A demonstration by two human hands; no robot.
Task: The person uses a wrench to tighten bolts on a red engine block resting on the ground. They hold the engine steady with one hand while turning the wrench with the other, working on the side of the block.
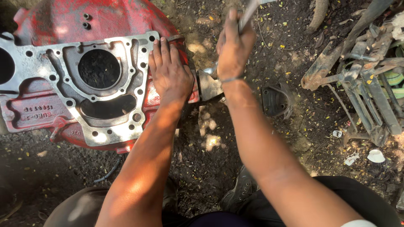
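Observation:
A large red cast-metal housing lies on dark soil, with a bare grey flange face full of bolt holes and a big round bore. My left hand rests flat on the right edge of that flange, fingers together and pointing away from me. Just right of the housing, my right hand is closed around the handle of a long grey metal tool. The tool runs down toward a metal piece at the housing's right side. The tool's tip is hidden behind my hand.
A dark cast cover plate lies on the soil to the right. Rusty metal frames and bars are piled at the far right. Small white scraps lie near them. My knees and a shoe fill the bottom edge.

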